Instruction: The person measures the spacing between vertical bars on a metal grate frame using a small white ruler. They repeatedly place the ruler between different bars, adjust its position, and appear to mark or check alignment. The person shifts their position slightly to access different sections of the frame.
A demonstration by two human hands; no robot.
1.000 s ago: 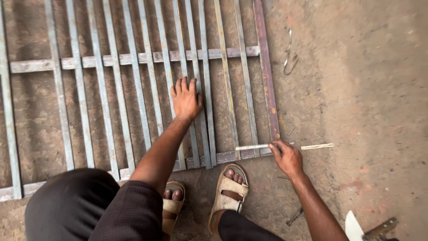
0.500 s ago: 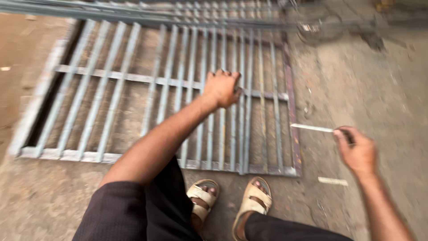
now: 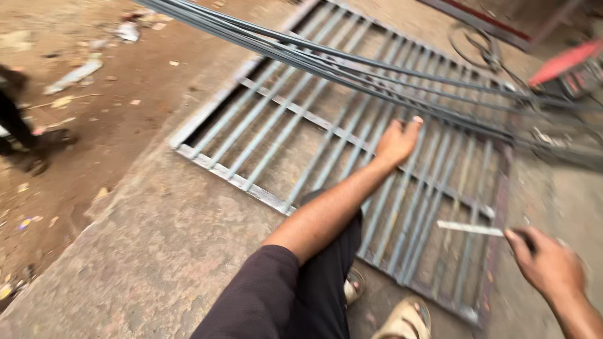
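Observation:
A grey metal grille [image 3: 251, 119] of parallel bars lies flat on the concrete floor. My left hand [image 3: 397, 142] rests on its bars near the middle, fingers curled down against the metal. My right hand [image 3: 545, 262] hovers over the grille's near right corner and grips a thin pale rod [image 3: 470, 228] that points left over the bars. My feet in tan sandals [image 3: 402, 320] stand at the grille's near edge.
A bundle of long dark steel rods [image 3: 326, 63] runs across above the grille's far side. A red machine [image 3: 568, 69] and coiled wire [image 3: 477, 47] sit at the far right. Dirt ground with litter lies to the left, where another person's dark foot [image 3: 38, 154] shows.
The view has swung left and tilted, so the grille now looks diagonal and the rod bundle has come into view. My left hand stays on the bars; my right hand still holds the thin rod.

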